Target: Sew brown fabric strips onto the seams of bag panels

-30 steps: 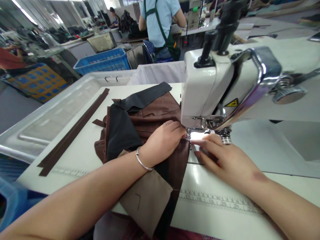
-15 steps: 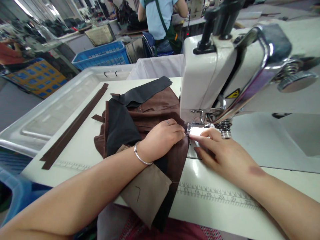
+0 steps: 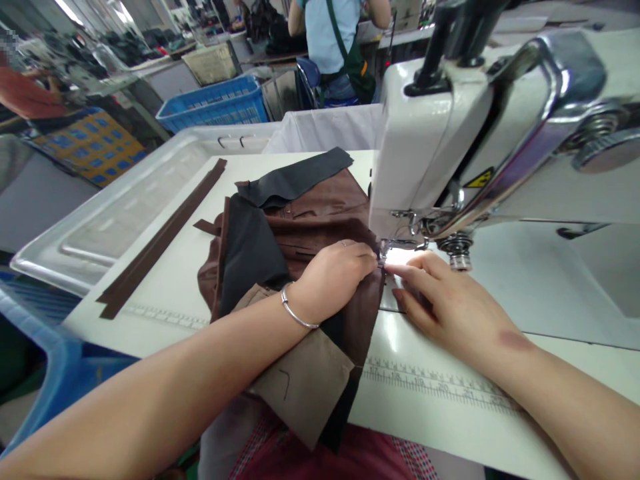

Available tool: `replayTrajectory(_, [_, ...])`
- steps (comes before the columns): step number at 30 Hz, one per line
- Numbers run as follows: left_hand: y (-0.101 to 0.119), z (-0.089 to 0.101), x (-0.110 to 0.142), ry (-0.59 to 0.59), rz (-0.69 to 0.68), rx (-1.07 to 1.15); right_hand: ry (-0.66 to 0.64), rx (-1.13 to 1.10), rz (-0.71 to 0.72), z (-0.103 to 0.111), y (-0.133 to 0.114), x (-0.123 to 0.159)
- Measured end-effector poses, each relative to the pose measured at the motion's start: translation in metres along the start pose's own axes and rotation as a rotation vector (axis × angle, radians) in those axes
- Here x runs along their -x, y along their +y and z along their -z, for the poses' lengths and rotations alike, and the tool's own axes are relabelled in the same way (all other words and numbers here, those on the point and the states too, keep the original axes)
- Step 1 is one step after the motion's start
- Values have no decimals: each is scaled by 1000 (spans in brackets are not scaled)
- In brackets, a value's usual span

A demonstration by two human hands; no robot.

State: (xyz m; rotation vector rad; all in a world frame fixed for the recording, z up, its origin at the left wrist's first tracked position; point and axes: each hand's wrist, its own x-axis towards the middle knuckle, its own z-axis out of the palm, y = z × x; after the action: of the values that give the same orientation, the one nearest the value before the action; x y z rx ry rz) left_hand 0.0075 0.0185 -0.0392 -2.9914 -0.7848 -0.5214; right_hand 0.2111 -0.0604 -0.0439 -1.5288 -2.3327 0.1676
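A brown leather garment piece lies on the sewing machine's bed with its right edge at the presser foot. My left hand, wearing a bracelet and a ring, rests on the leather. Its fingers are together and bent down at the foot, with the thumb hidden. From the other side, my right hand reaches in, its index fingertip at the leather's edge by the foot and its thumb held apart below. Black lining and a taupe pocket piece are part of the bundle. The needle cannot be made out.
The white sewing machine head overhangs the right side. Dark brown strips lie on the left of the table, and a printed ruler runs along its front. Behind are a clear plastic bin, a blue basket and a seated person.
The camera view has shifted a little, so the whole scene sits further right. Both hands stay at the presser foot, and the leather shows no clear movement under it.
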Motion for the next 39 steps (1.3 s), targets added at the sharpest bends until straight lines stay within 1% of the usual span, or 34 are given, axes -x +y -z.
replayTrajectory(4, [3, -1, 1, 10, 36, 13, -4, 12, 3, -1, 0, 1])
replayTrajectory(11, [1, 1, -6, -32, 56, 15, -14, 59, -4, -1, -1, -1])
replayTrajectory(19, [-3, -3, -12, -6, 43, 17, -21, 58, -18, -4, 0, -2])
replayTrajectory(23, [-5, -3, -14, -2, 51, -1, -1, 51, -22, -8, 3, -2])
replayTrajectory(27, [-6, -4, -14, -24, 79, 27, 4, 42, -22, -8, 4, -2])
replayTrajectory(31, [-1, -5, -11, -60, 85, 63, 17, 15, -14, -8, 4, -1])
replayTrajectory(33, [-3, 1, -11, -92, 64, 69, 26, -4, -9, -11, 7, 0])
replayTrajectory(34, [-8, 7, -12, -114, 40, 75, 32, -18, -6, -12, 9, 0])
replayTrajectory(36, [-27, 25, -16, -210, 39, 74, 44, -41, 4, -15, 13, 1])
replayTrajectory(37, [-41, 37, -17, -263, 78, 57, 51, -48, 14, -16, 15, 1])
replayTrajectory(38, [-58, 50, -18, -320, 148, 30, 57, -51, 27, -16, 16, 1])
replayTrajectory(39, [-76, 63, -17, -346, 242, -11, 64, -51, 43, -16, 16, 1])
